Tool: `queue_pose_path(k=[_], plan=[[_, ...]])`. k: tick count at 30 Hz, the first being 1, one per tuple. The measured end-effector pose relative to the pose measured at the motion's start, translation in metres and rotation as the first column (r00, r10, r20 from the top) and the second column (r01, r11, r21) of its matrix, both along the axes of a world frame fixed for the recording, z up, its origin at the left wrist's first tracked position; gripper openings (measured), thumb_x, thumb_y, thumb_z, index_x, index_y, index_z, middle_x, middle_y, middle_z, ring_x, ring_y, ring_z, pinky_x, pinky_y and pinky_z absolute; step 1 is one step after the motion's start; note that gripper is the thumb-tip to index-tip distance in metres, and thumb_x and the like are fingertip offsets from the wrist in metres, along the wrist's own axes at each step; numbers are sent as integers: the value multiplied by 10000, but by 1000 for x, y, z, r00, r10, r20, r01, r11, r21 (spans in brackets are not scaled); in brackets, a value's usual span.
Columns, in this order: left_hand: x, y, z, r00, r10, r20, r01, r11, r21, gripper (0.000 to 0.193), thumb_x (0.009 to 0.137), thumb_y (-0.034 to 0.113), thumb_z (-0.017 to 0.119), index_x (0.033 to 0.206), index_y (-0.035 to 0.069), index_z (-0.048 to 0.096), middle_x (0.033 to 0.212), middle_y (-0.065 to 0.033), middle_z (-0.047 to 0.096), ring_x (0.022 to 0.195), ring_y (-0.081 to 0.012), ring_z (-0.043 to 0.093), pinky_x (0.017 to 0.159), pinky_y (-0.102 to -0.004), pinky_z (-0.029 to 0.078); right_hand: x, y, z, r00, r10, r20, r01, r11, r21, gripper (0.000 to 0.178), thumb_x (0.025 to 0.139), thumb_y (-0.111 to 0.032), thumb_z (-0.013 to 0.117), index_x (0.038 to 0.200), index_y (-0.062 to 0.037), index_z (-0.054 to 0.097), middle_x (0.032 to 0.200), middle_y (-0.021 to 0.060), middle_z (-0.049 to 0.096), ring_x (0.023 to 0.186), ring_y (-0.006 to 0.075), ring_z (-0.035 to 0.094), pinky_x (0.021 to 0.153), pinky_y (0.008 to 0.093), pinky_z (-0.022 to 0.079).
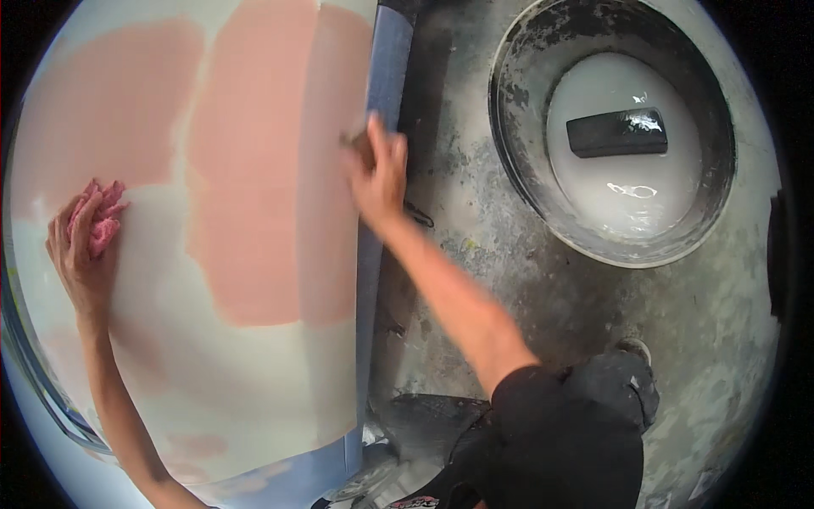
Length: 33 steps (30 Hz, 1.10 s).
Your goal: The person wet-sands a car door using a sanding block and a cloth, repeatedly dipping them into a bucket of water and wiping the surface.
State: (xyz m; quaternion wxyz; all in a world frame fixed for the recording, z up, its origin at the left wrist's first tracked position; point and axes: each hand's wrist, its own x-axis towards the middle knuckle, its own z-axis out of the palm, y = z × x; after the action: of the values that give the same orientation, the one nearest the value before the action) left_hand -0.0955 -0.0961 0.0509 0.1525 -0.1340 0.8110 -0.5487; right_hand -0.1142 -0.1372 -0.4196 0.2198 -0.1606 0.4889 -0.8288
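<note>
A pale car body panel with large pink filler patches fills the left side. My left hand is closed around a crumpled pink cloth and rests on the panel near its left edge. At the panel's right edge, my right hand is closed on a small brownish, flat-looking piece, held against the pink area. Motion blurs this hand, and its fingers partly hide the piece, so its exact kind does not show.
A round black bucket with whitish liquid stands on the stained floor at the right; a black rectangular block lies in the liquid. Blue trim runs along the panel's right edge. My shoe shows at lower right.
</note>
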Motion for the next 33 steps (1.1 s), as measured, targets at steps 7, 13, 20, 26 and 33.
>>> queue_pose_path(k=[7,13,20,26,33], plan=[[11,0,12,1000,9,1,-9,1000,-1,424,883,186,765,1297,137,688,1320,-101,650,1224,-305,601,1039,-449,434,50,43,8,998,18,-54,-19,999,-33,751,950,-468,694,1556,-100,444,1241,249,507,1117,419,530,971,521,454],[12,-3,-5,1000,7,-11,-7,1000,-5,430,880,182,766,1301,141,687,1303,-97,653,1213,-304,603,1037,-451,434,39,31,-3,998,30,-50,-31,999,-25,756,940,-471,705,1546,-96,452,1227,246,501,1115,418,525,987,516,444],[10,-7,6,1000,14,-13,-14,1000,-8,421,883,185,766,1295,145,691,1296,-92,658,1205,-302,607,1023,-450,439,2,-1,11,999,-27,-23,27,1000,13,694,937,-383,747,1506,-67,505,1156,187,548,1091,351,535,967,457,462],[6,2,-7,1000,-6,9,6,1000,3,437,875,190,776,1301,149,688,1298,-92,655,1209,-300,605,1020,-453,442,84,79,-7,995,60,-85,-63,997,-39,732,934,-425,731,1536,-99,470,1242,225,506,1181,420,522,1026,509,456],[12,-16,-2,1000,-16,-2,16,1000,12,449,866,172,780,1304,146,685,1304,-96,652,1220,-298,603,1028,-458,440,-34,-31,-5,1000,2,6,-3,993,118,708,925,-364,744,1516,-76,483,1136,232,545,1058,393,549,936,461,470]])
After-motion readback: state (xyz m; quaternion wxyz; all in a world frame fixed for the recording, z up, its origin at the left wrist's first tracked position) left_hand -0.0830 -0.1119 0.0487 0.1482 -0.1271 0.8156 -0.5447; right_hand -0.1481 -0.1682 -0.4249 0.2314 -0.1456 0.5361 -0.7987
